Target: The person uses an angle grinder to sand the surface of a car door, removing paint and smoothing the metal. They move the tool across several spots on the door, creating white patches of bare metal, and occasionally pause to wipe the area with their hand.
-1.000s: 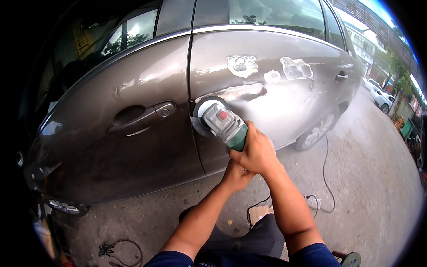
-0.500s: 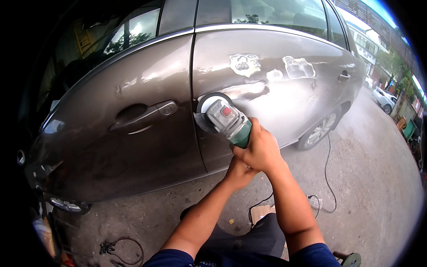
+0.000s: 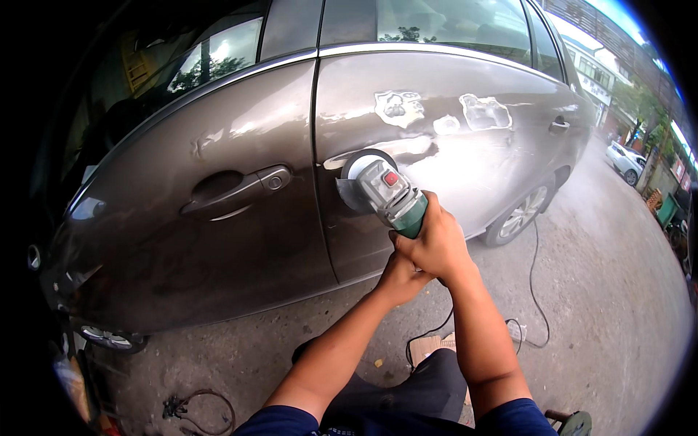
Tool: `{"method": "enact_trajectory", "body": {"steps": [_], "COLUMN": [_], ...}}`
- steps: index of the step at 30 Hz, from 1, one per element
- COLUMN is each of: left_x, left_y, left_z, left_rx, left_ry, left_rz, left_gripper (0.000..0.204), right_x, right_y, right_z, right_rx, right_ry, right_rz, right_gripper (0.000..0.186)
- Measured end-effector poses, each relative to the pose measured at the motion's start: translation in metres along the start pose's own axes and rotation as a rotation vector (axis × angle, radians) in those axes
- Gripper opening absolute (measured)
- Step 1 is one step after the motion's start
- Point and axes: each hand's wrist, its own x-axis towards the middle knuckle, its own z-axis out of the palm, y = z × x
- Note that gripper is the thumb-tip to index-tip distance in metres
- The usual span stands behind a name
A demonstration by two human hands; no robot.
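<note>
Both of my hands are closed around a green and grey angle grinder [image 3: 392,192] with a red mark on its head. My right hand [image 3: 440,236] wraps its body from above. Lower on the grip is my left hand [image 3: 404,277], its fingers partly hidden behind the tool and the right hand. The round disc [image 3: 356,163] is at the rear door [image 3: 342,240] of a brown car, just right of the door seam; whether it touches the panel I cannot tell. Bare, sanded patches [image 3: 399,107] with whitish edges mark the upper door, and a long scraped strip runs beside the disc.
The front door handle [image 3: 240,192] lies left of the grinder. A black cord [image 3: 536,291] trails over the concrete floor [image 3: 596,305] on the right. Flattened cardboard [image 3: 429,347] lies near my legs, and a coiled cable [image 3: 211,396] at lower left. Haze hangs by the rear wheel [image 3: 522,216].
My hands and the grinder have shifted a little to the right along the rear door, away from the seam. More of the scraped strip's left end now shows.
</note>
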Motion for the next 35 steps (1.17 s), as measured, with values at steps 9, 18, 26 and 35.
{"method": "enact_trajectory", "body": {"steps": [9,18,26,35], "left_x": [-0.007,-0.002,-0.003,-0.007], "left_y": [0.015,0.016,0.026,0.021], "left_z": [-0.007,0.0,-0.007,-0.01], "left_rx": [-0.023,-0.023,-0.081,-0.006], "left_ry": [0.017,0.017,-0.029,0.025], "left_rz": [0.032,-0.005,-0.093,-0.029], "left_gripper": [0.037,0.038,0.038,0.039], "right_x": [-0.001,-0.001,0.0,0.004], "right_y": [-0.009,0.003,-0.004,-0.009], "right_z": [0.006,0.0,-0.004,0.001], "right_rx": [-0.059,0.007,0.002,0.007], "right_ry": [-0.035,0.006,-0.05,-0.089], "right_rz": [-0.063,-0.018,0.008,-0.03], "right_gripper": [0.07,0.067,0.07,0.071]}}
